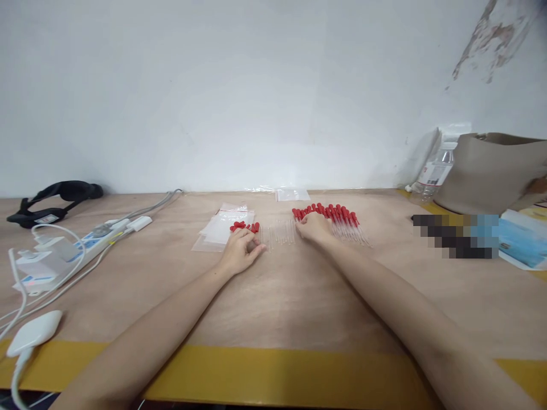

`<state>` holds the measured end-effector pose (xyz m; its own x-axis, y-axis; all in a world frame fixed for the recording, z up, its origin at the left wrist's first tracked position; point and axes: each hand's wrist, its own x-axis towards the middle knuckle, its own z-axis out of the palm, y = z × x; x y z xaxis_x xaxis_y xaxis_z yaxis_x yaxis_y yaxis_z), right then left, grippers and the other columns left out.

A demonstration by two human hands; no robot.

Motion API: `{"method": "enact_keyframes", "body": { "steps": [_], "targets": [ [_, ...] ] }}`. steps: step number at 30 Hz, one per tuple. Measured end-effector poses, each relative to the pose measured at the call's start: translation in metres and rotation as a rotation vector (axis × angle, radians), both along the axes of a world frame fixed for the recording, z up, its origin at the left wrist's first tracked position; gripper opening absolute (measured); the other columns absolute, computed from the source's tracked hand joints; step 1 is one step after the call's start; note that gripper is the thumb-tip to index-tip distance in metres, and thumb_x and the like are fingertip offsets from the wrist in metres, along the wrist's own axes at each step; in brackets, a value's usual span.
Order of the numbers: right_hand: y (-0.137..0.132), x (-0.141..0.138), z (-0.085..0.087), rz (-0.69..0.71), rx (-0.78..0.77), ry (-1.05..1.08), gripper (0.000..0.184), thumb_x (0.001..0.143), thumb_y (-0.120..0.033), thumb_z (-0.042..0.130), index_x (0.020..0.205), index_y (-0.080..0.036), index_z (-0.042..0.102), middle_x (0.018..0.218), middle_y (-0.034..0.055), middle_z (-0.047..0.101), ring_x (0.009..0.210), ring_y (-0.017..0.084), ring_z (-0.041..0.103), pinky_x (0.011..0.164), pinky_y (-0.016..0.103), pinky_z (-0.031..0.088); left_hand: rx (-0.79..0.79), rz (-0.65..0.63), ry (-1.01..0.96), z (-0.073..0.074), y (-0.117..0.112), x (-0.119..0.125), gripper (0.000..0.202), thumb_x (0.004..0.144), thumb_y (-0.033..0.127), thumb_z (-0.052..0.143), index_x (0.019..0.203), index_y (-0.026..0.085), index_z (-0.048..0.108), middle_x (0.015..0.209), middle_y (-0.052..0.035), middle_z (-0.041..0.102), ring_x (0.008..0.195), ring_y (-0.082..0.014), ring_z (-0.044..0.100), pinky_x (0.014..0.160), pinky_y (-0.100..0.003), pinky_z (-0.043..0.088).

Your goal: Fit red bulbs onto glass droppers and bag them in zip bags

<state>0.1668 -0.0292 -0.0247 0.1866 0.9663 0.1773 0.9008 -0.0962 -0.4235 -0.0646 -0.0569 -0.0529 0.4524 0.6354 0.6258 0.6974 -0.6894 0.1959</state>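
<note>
L hand (238, 252) half-curled, R hand (315, 226) narrow at red-capped tubes (343, 216); can't tell contents. Prob capping step; next calls for fine pinch.

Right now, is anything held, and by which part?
Cannot tell: left hand is at red caps, right hand at red-capped tubes; any grip is hidden.

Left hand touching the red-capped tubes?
Apart: the head view shows uncapped clear tubes lying between the left hand and the red-capped tubes.
</note>
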Motion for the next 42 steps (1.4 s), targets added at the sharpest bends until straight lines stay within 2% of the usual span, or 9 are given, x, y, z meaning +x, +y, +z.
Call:
{"method": "enact_keyframes", "body": {
  "steps": [2,7,10,13,20,26,30,36,42],
  "targets": [
    [0.008,-0.006,-0.005,-0.029,-0.002,-0.031,0.023,0.072,-0.035,0.049,0.073,-0.017,0.064,0.080,0.0089,0.064,0.081,0.023,0.057,0.080,0.039,0.030,0.007,0.010,-0.006,0.000,0.001,-0.001,0.013,0.076,0.030,0.055,0.074,0.017,0.055,0.077,-0.0029,0.056,0.077,-0.0169,0.048,0.075,-0.032,0.039],
    [0.012,-0.010,-0.010,-0.047,-0.007,-0.108,0.028,0.076,-0.037,0.045,0.079,-0.015,0.063,0.082,0.0113,0.064,0.082,0.025,0.057,0.080,0.041,0.026,0.002,0.132,-0.014,0.001,0.004,-0.001,0.022,0.075,0.033,0.056,0.060,0.017,0.051,0.072,-0.0028,0.055,0.074,-0.0170,0.048,0.074,-0.031,0.038],
    [0.008,-0.013,-0.010,-0.025,0.004,-0.150,0.030,0.078,-0.037,0.041,0.078,-0.015,0.063,0.083,0.0111,0.064,0.083,0.025,0.057,0.081,0.041,0.024,0.037,0.255,-0.012,0.003,0.003,0.000,0.015,0.075,0.033,0.055,0.074,0.018,0.057,0.082,-0.0044,0.057,0.083,-0.0203,0.048,0.075,-0.033,0.035],
    [0.005,-0.016,-0.009,0.001,-0.001,-0.176,0.027,0.076,-0.035,0.044,0.077,-0.016,0.062,0.082,0.0101,0.064,0.081,0.024,0.057,0.081,0.041,0.023,0.062,0.337,0.042,0.005,0.002,0.001,0.019,0.076,0.032,0.054,0.090,0.022,0.059,0.095,-0.0060,0.057,0.094,-0.0238,0.045,0.076,-0.036,0.033],
    [0.005,-0.025,-0.007,0.018,-0.056,-0.171,0.020,0.072,-0.026,0.047,0.077,-0.014,0.062,0.081,0.0121,0.064,0.078,0.024,0.058,0.079,0.040,0.026,0.112,0.397,0.267,0.021,0.024,0.008,0.027,0.084,0.030,0.039,0.093,0.019,0.062,0.113,-0.0117,0.051,0.107,-0.0264,0.039,0.088,-0.044,0.023],
    [0.007,-0.029,-0.005,0.017,-0.099,-0.128,0.022,0.071,-0.031,0.050,0.077,-0.015,0.063,0.080,0.0116,0.064,0.077,0.024,0.058,0.078,0.040,0.028,-0.171,0.509,0.457,0.033,0.054,0.021,0.034,0.083,0.032,0.036,0.095,0.017,0.063,0.121,-0.0156,0.045,0.114,-0.0318,0.032,0.093,-0.054,0.014],
    [0.006,-0.032,-0.005,0.019,-0.111,-0.109,0.022,0.072,-0.032,0.050,0.076,-0.015,0.063,0.080,0.0113,0.064,0.077,0.024,0.058,0.078,0.040,0.029,-0.292,0.529,0.457,0.032,0.062,0.025,0.029,0.080,0.030,0.039,0.091,0.020,0.065,0.116,-0.0141,0.049,0.111,-0.0315,0.034,0.091,-0.053,0.018],
    [0.005,-0.032,-0.003,0.027,-0.094,-0.075,0.021,0.072,-0.031,0.048,0.071,-0.016,0.062,0.076,0.0100,0.064,0.075,0.024,0.059,0.078,0.040,0.029,-0.318,0.503,0.429,0.031,0.063,0.027,0.029,0.079,0.025,0.039,0.099,0.025,0.061,0.118,-0.0109,0.048,0.110,-0.0304,0.035,0.090,-0.053,0.019],
    [-0.014,-0.017,0.009,0.062,-0.033,-0.030,0.026,0.079,-0.031,0.039,0.065,-0.018,0.056,0.076,0.0073,0.063,0.076,0.022,0.057,0.076,0.037,0.031,-0.362,0.437,0.415,0.030,0.066,0.025,0.025,0.078,0.022,0.041,0.091,0.026,0.063,0.113,-0.0099,0.052,0.108,-0.0311,0.040,0.089,-0.056,0.019]
  ]
}}
